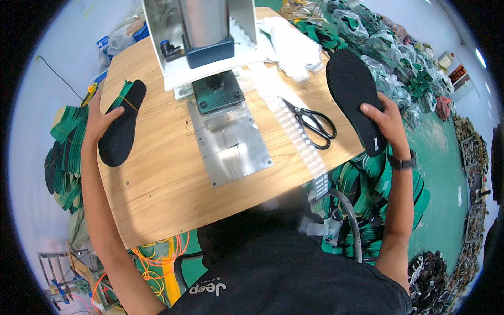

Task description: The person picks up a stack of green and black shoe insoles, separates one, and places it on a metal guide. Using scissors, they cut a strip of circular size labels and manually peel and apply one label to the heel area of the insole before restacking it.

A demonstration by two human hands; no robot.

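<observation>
bright, even overhead light | soft shadows | fisheye bend + dark corners

A shoe-making workshop: a press [210, 31] stands at the far edge of a wooden table [157, 178], scissors [315, 123] lie near its right edge, and heaps of green-and-black insoles [388, 68] cover the floor [446, 173] around.

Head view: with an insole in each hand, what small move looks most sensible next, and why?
Probably bring the right hand and its black insole onto the metal plate under the press head: the plate is bare, while the left hand rests on the stacked insole.
</observation>
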